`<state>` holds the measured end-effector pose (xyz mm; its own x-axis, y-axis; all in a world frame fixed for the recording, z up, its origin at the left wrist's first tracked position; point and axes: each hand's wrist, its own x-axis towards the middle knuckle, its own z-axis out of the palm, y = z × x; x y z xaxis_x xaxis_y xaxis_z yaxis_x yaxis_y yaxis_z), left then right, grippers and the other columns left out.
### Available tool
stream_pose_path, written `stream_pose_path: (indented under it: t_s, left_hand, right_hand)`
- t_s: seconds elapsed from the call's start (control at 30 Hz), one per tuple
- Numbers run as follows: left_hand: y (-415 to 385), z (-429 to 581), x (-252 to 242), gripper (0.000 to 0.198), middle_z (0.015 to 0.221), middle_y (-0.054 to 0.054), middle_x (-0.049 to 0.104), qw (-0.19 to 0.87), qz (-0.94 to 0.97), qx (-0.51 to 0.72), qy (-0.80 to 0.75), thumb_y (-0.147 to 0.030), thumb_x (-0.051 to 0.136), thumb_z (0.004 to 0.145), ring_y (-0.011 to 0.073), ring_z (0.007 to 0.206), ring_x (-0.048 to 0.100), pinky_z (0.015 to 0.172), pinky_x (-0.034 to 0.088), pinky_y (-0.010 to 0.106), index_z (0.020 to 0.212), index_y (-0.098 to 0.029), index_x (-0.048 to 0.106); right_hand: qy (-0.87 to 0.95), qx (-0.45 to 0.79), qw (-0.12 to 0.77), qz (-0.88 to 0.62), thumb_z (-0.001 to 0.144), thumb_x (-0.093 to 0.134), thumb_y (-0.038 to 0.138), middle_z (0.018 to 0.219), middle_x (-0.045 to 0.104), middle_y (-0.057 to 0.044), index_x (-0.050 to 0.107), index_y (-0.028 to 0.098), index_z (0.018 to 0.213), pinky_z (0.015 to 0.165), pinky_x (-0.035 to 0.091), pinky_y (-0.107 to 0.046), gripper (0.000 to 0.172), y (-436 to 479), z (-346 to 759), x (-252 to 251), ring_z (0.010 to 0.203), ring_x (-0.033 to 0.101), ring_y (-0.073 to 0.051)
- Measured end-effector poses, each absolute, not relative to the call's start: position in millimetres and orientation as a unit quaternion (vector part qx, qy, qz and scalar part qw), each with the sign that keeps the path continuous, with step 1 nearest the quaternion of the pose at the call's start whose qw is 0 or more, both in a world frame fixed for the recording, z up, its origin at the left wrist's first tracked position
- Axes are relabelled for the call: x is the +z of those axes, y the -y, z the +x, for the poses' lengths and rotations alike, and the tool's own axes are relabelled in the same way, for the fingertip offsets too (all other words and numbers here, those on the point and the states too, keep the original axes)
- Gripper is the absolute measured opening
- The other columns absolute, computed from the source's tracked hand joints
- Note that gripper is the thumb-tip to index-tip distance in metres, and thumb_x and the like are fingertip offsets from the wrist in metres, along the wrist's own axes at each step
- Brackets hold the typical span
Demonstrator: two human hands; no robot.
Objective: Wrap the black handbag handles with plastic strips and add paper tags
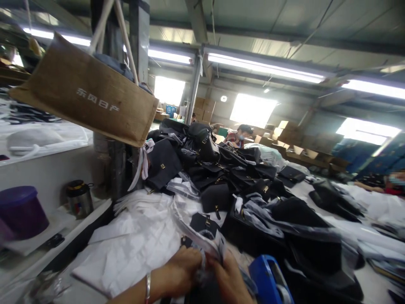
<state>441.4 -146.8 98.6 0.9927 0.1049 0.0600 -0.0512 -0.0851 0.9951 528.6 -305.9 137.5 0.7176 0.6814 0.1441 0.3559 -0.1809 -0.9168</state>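
My left hand (182,270), with a silver bangle at the wrist, is closed at the bottom centre, its fingers curled around clear plastic wrapping (201,270). Close against it, my right hand (229,276) grips a whitish wrapped strap (193,234) between thumb and fingers. That strap loops up and to the left from my hands. Beneath them is something black, partly hidden and blurred. A small black flap with a gold clasp (205,223) lies just beyond. To the right of my right hand stands a blue tape dispenser (268,278).
Black handbags (218,198) are heaped across the table. White sheets (136,240) lie at left, near a steel flask (79,198) and a purple container (23,213). A brown tote bag (95,93) hangs from a post. A person (238,135) sits behind the heap; another is at far right.
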Motion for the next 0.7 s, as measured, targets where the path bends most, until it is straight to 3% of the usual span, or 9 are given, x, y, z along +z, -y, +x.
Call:
stream_pose_path:
  t_s: [0.07, 0.17, 0.23, 0.33, 0.4, 0.5, 0.6, 0.7]
  left_hand:
    - [142, 433, 108, 0.038, 0.103, 0.004, 0.07, 0.684, 0.729, -0.014, 0.02, -0.017, 0.077, 0.06, 0.0317, 0.102, 0.059, 0.098, 0.04, 0.047, 0.096, -0.027, 0.071]
    - [135, 423, 124, 0.051, 0.125, 0.007, 0.063, 0.828, 0.559, -0.042, 0.023, -0.026, 0.076, 0.071, 0.0285, 0.121, 0.054, 0.103, 0.04, 0.041, 0.12, -0.025, 0.061]
    - [131, 424, 137, 0.038, 0.13, 0.011, 0.06, 0.913, 0.406, 0.022, -0.025, -0.037, 0.066, 0.084, 0.0261, 0.122, 0.055, 0.103, 0.041, 0.039, 0.119, -0.021, 0.059]
    - [124, 440, 162, 0.023, 0.11, 0.015, 0.067, 0.944, 0.287, 0.102, -0.124, -0.033, 0.053, 0.094, 0.0241, 0.099, 0.066, 0.09, 0.051, 0.037, 0.103, -0.014, 0.06]
    - [115, 456, 179, 0.013, 0.085, 0.011, 0.067, 0.934, 0.283, 0.146, -0.163, -0.022, 0.05, 0.094, 0.0202, 0.079, 0.068, 0.077, 0.054, 0.034, 0.092, -0.012, 0.058]
    - [98, 478, 202, 0.013, 0.06, -0.003, 0.05, 0.919, 0.301, 0.209, -0.145, -0.019, 0.048, 0.095, 0.01, 0.05, 0.052, 0.057, 0.05, 0.025, 0.086, -0.014, 0.055]
    - [88, 493, 214, 0.02, 0.055, -0.009, 0.037, 0.911, 0.308, 0.247, -0.123, -0.033, 0.05, 0.096, 0.005, 0.039, 0.032, 0.04, 0.034, 0.018, 0.087, -0.016, 0.052]
    - [89, 502, 212, 0.029, 0.055, -0.01, 0.032, 0.906, 0.319, 0.258, -0.105, -0.045, 0.052, 0.094, 0.0037, 0.038, 0.023, 0.037, 0.024, 0.016, 0.087, -0.017, 0.051]
  right_hand:
    - [0.352, 0.141, 0.507, -0.774, 0.077, 0.051, 0.025, 0.092, 0.067, -0.006, 0.06, 0.022, 0.086, 0.083, 0.046, -0.035, 0.013, 315, 532, 131, 0.095, 0.059, -0.03]
    - [0.359, 0.096, 0.448, -0.813, 0.084, 0.05, 0.031, 0.084, 0.067, -0.006, 0.056, 0.025, 0.087, 0.071, 0.045, -0.033, 0.009, 312, 538, 122, 0.082, 0.062, -0.028]
    - [0.355, 0.065, 0.404, -0.84, 0.086, 0.05, 0.033, 0.075, 0.065, -0.004, 0.053, 0.026, 0.086, 0.064, 0.04, -0.031, 0.008, 303, 538, 121, 0.071, 0.061, -0.027]
    - [0.377, 0.059, 0.361, -0.851, 0.086, 0.052, 0.035, 0.072, 0.062, -0.003, 0.05, 0.025, 0.089, 0.059, 0.034, -0.03, 0.011, 282, 532, 130, 0.066, 0.059, -0.025]
    - [0.399, 0.101, 0.395, -0.821, 0.086, 0.057, 0.039, 0.073, 0.061, -0.001, 0.05, 0.024, 0.088, 0.06, 0.035, -0.029, 0.017, 268, 527, 142, 0.067, 0.058, -0.023]
    - [0.409, 0.228, 0.529, -0.707, 0.087, 0.06, 0.05, 0.079, 0.061, -0.001, 0.054, 0.021, 0.09, 0.066, 0.041, -0.028, 0.029, 252, 525, 160, 0.073, 0.056, -0.02]
    - [0.361, 0.363, 0.637, -0.576, 0.089, 0.057, 0.059, 0.077, 0.062, -0.001, 0.056, 0.02, 0.103, 0.06, 0.042, -0.025, 0.042, 238, 525, 165, 0.068, 0.056, -0.017]
    - [0.335, 0.403, 0.661, -0.538, 0.084, 0.064, 0.063, 0.066, 0.058, 0.001, 0.061, 0.019, 0.104, 0.051, 0.039, -0.023, 0.048, 226, 527, 159, 0.054, 0.051, -0.014]
